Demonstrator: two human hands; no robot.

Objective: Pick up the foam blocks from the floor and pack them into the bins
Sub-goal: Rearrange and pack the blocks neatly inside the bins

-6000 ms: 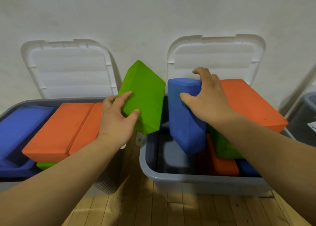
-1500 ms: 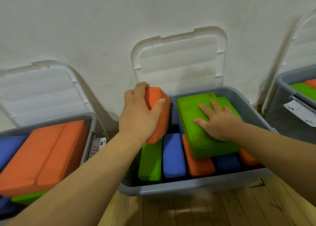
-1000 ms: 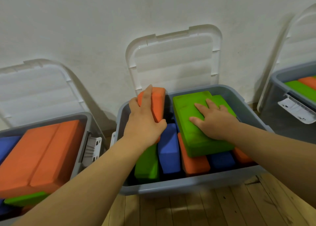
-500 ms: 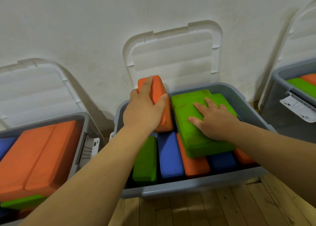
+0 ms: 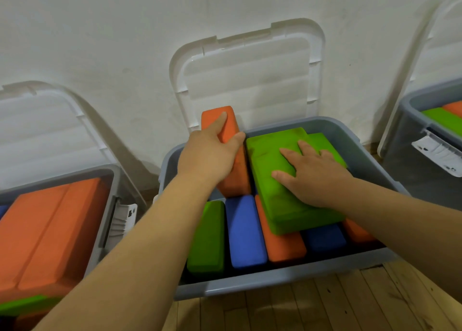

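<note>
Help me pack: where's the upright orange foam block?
Head view: the upright orange foam block stands back-left in the middle grey bin, held by the left hand, beside the flat green foam block.

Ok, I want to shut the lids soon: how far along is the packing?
Done: the left bin is topped with flat orange blocks, and the middle bin holds a row of blocks on edge. In hand: the left hand grips an upright orange block at that bin's back, while the right hand presses flat on a green block lying across the row. Left: seating it; no loose blocks on the visible floor.
</note>
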